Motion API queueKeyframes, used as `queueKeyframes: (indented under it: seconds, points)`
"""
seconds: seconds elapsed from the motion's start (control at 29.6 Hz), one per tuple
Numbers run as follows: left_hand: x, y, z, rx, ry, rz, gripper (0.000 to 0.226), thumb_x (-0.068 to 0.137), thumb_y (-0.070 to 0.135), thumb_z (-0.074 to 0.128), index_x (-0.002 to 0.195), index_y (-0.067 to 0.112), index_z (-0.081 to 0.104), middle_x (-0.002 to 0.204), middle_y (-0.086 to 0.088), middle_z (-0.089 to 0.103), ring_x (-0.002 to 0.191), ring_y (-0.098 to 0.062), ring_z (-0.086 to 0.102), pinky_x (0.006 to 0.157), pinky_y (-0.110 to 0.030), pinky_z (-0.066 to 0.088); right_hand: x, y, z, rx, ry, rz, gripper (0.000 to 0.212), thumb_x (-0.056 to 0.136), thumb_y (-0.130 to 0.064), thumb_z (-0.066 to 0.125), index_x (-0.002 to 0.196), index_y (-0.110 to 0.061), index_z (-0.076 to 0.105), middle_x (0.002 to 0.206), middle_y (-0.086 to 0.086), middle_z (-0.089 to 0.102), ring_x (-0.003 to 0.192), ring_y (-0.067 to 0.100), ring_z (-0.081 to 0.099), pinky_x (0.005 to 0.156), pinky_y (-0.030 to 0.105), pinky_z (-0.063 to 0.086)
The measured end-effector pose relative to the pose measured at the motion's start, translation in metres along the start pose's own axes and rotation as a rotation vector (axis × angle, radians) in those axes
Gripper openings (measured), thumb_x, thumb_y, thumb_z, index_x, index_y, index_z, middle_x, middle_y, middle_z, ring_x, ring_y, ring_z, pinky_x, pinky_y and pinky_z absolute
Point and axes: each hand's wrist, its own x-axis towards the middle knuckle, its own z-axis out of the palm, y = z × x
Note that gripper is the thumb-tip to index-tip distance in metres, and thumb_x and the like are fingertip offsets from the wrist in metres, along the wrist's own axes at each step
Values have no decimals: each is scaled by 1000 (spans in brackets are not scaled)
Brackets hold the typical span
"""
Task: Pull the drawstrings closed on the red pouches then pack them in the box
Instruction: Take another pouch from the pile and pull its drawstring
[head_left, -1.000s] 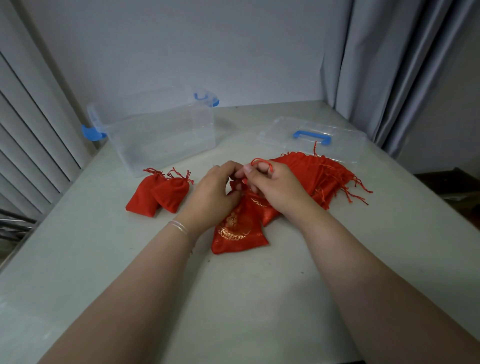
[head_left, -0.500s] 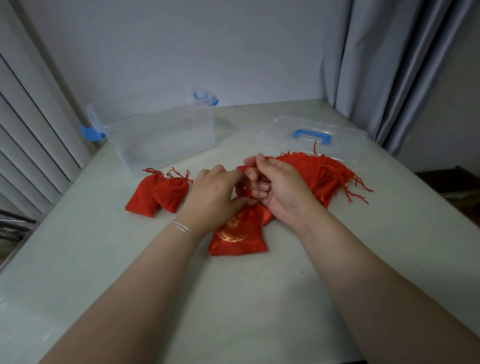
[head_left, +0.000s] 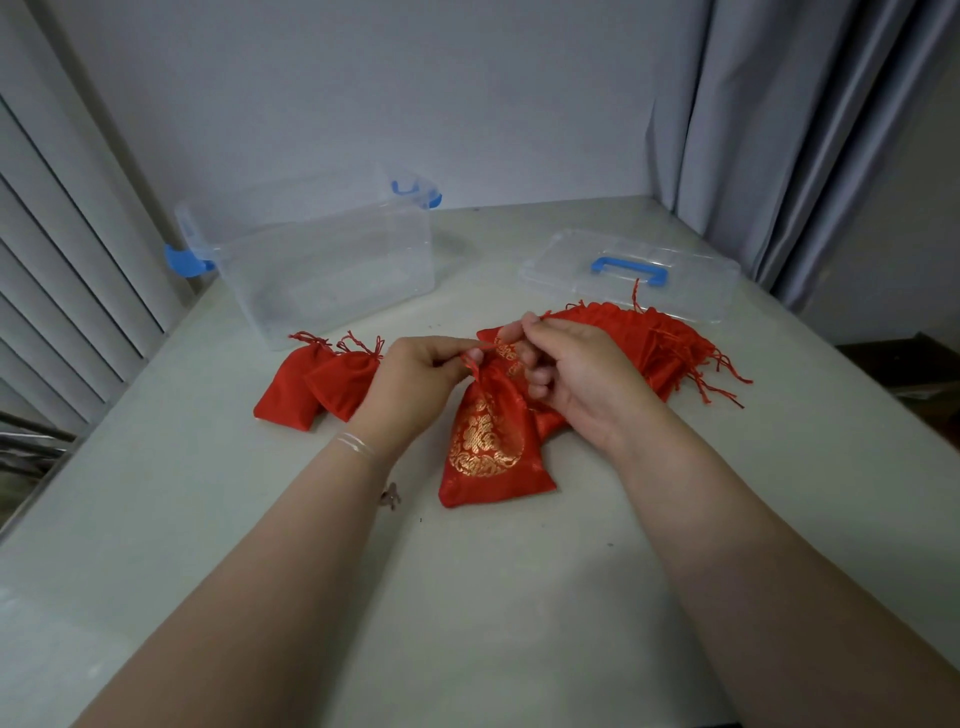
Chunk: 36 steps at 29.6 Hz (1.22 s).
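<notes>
A red pouch with a gold pattern (head_left: 488, 447) lies on the table in front of me, its neck gathered. My left hand (head_left: 415, 387) pinches the drawstring at the left of the neck. My right hand (head_left: 576, 379) pinches the drawstring at the right, thumb and forefinger raised. Two cinched red pouches (head_left: 317, 382) lie to the left. A pile of open red pouches (head_left: 660, 348) with loose strings lies behind my right hand. The clear plastic box (head_left: 332, 270) with blue latches stands open at the back left.
The box's clear lid (head_left: 634, 275) with a blue handle lies flat at the back right, just behind the pile. Grey curtains hang at the right, a white slatted panel at the left. The table edge runs along the left side.
The pouch's neck has gathered tighter and the pouch has swung upright toward me, its gold pattern now in full view. My hands have drawn slightly apart on the strings.
</notes>
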Motion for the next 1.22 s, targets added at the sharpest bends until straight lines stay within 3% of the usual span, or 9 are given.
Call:
queueKeyframes:
  seconds: [0.1, 0.24, 0.37, 0.47, 0.61, 0.85, 0.95, 1.08, 1.22]
  points:
    - [1, 2, -9, -218, -33, -171, 18, 85, 7, 65, 93, 21, 73, 86, 6, 72, 77, 7, 63, 71, -6, 46, -4, -3, 0, -237, 64, -11, 32, 95, -27, 54, 69, -17, 70, 67, 2, 54, 54, 8, 46, 52, 21, 38]
    - [3, 6, -19, -327, -42, -258, 17, 80, 7, 69, 81, 23, 74, 75, 8, 72, 69, -1, 60, 65, -13, 44, -11, -9, -3, -538, 99, -149, 33, 91, -30, 57, 64, -19, 71, 54, -7, 59, 47, -1, 49, 54, 18, 40]
    - [1, 8, -17, -88, -7, -81, 9, 83, 7, 68, 84, 14, 72, 79, 4, 71, 72, 0, 65, 67, -9, 50, -13, -11, -2, -587, 62, -207, 32, 93, -30, 55, 69, -15, 71, 53, -10, 63, 50, -3, 53, 52, 12, 42]
    - [1, 7, -14, 190, -49, 99, 10, 89, 6, 63, 86, 13, 69, 78, 10, 67, 68, 10, 60, 66, -4, 45, -11, -11, -2, -503, 79, -229, 33, 96, -30, 51, 73, -13, 68, 63, -6, 65, 53, 3, 57, 51, 15, 46]
    - [0, 10, -14, 277, -93, 158, 14, 94, 4, 54, 84, 9, 63, 72, 9, 63, 64, 12, 55, 61, -3, 40, -12, -13, -3, -446, 104, -269, 33, 97, -30, 49, 73, -15, 66, 61, -7, 63, 49, 2, 55, 49, 15, 44]
    - [-5, 15, -14, -132, -180, -148, 15, 93, 14, 57, 80, 17, 66, 68, 7, 69, 62, 2, 56, 67, -18, 41, -16, -15, 1, -380, -18, -390, 35, 98, -22, 48, 79, 1, 67, 76, 14, 69, 63, 12, 61, 58, 19, 49]
    - [-6, 14, -17, -251, -231, -241, 14, 88, 17, 62, 78, 21, 71, 74, 5, 69, 71, -8, 52, 75, -28, 39, -18, -16, 0, -369, -81, -415, 37, 98, -20, 47, 79, 5, 66, 73, 12, 69, 65, 16, 65, 61, 22, 50]
    - [-7, 18, -19, -383, -253, -308, 7, 67, 23, 69, 67, 24, 76, 70, 8, 67, 74, -10, 51, 75, -26, 40, -20, -16, -2, -391, -146, -419, 37, 96, -15, 50, 70, 6, 67, 68, 15, 69, 64, 19, 65, 63, 21, 50]
    - [-7, 18, -19, -391, -280, -286, 8, 62, 15, 71, 67, 19, 75, 68, 4, 68, 68, -5, 58, 71, -21, 40, -19, -14, -3, -467, -162, -408, 37, 93, -10, 52, 63, 4, 67, 64, 17, 68, 68, 31, 67, 63, 22, 50]
